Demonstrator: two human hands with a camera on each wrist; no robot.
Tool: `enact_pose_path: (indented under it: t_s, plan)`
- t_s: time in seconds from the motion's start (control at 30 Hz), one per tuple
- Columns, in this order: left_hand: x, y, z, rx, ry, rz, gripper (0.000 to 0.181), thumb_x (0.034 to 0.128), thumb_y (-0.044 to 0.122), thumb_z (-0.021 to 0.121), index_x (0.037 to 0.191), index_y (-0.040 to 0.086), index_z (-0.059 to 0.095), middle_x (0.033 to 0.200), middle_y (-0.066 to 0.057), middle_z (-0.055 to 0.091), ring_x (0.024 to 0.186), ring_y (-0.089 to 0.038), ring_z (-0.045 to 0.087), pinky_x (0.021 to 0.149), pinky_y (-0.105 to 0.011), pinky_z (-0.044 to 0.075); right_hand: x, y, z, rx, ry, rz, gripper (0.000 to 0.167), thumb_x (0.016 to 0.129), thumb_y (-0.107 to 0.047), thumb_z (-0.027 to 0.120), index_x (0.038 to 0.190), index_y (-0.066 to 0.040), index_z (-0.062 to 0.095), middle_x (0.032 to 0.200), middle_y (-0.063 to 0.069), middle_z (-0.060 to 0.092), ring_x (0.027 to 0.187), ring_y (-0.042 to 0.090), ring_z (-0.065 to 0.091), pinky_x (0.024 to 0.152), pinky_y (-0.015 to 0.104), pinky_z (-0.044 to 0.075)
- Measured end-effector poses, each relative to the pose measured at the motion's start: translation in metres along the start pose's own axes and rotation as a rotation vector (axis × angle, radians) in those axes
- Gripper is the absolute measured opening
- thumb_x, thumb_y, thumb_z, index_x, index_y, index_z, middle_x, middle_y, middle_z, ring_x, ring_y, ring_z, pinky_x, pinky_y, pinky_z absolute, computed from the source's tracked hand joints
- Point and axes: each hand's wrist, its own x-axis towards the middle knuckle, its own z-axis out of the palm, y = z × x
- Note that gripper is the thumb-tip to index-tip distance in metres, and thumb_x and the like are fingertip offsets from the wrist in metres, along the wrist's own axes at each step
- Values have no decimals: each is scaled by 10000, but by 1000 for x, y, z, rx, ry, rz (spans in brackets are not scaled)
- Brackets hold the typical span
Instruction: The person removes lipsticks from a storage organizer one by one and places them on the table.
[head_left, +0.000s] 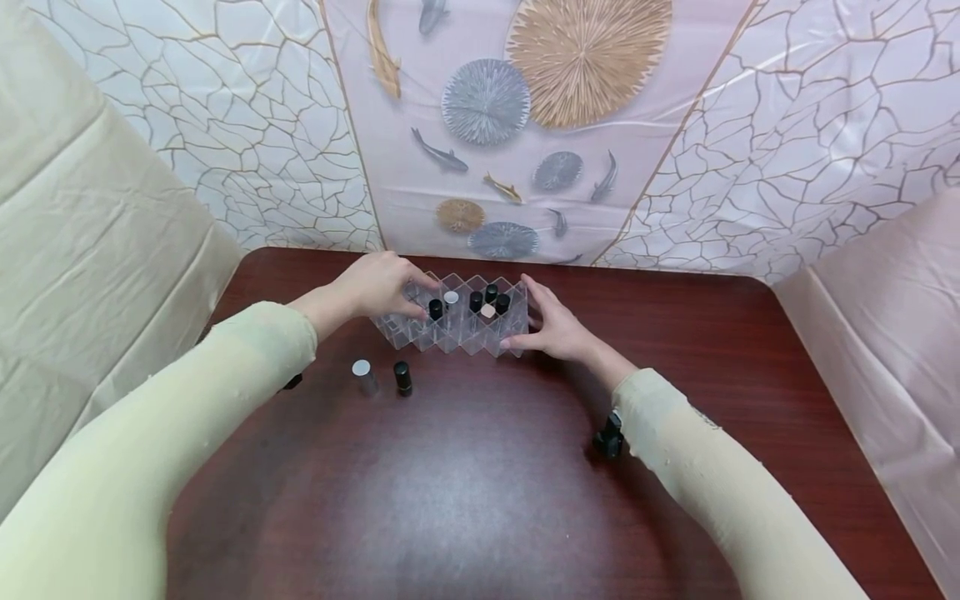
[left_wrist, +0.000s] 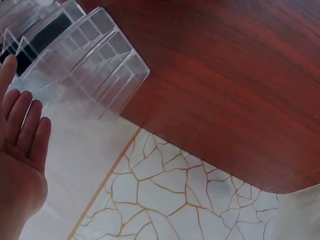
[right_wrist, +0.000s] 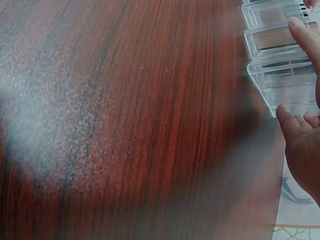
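A clear lipstick organizer [head_left: 457,333] with diamond-shaped slots stands near the table's back edge. Several tubes are in it, among them a black-capped lipstick [head_left: 435,309] and a silver-topped one [head_left: 451,297] toward the left. At its left part is my left hand [head_left: 378,286], thumb tip beside the black cap, index finger behind it and a gap between the two. In the left wrist view the other fingers [left_wrist: 31,125] are extended. My right hand [head_left: 558,327] grips the organizer's right end, thumb at the front and fingers at the back; the right wrist view shows its fingertips against the clear plastic [right_wrist: 287,75].
Left of centre, a silver tube [head_left: 364,377] and a black lipstick [head_left: 402,378] stand on the dark red-brown table [head_left: 465,483]. Patterned cloth [head_left: 285,125] hangs right behind the table, and pale cloth walls [head_left: 885,333] close both sides.
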Motion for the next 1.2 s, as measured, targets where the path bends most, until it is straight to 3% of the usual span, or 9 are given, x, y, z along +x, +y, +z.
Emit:
enact_pose_path:
  t_s: [0.47, 0.9, 1.2]
  plan:
    - [1, -3, 16, -17, 54, 35, 359, 876, 322, 886, 1200, 177, 836, 1200, -12, 801, 1060, -266, 760, 871, -485, 592, 0, -1, 1, -5, 1, -6, 1202, 845, -25, 896, 1717, -58, 69, 1725, 245, 162, 1602, 358, 271, 1180, 497, 424]
    - [6, 4, 15, -38, 77, 55, 273, 884, 280, 874, 1131, 167, 848, 1137, 10, 816, 1034, -233, 773, 856, -464, 598, -2, -2, 0, -10, 10, -9, 1198, 844, -17, 894, 1711, -34, 67, 1723, 261, 161, 1600, 372, 269, 1180, 509, 421]
    - [5, 5, 14, -78, 80, 27, 267, 888, 252, 865, 1141, 170, 846, 1125, 12, 817, 1026, -214, 771, 869, -458, 588, 0, -1, 0, -12, 6, -2, 1207, 839, -26, 903, 1716, -57, 75, 1718, 253, 169, 1598, 362, 278, 1173, 497, 432]
